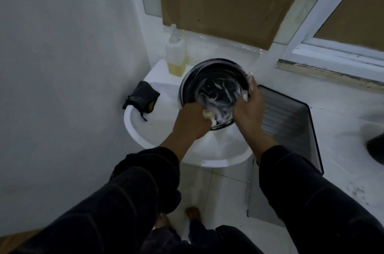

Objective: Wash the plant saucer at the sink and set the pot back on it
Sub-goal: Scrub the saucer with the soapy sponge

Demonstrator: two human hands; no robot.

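We've got the soapy saucer (214,91) tilted over the sink (158,139); right hand (248,108) grips its right rim, left hand (192,121) clenches a sponge (208,116) at the near edge.

White round ceramic sink (145,135): dark folded cloth pouch (142,98) on its left rim; clear plastic bottle of yellow liquid (175,56) on its back ledge. Right of sink: white counter (342,108) bearing grey ribbed tray (291,120).
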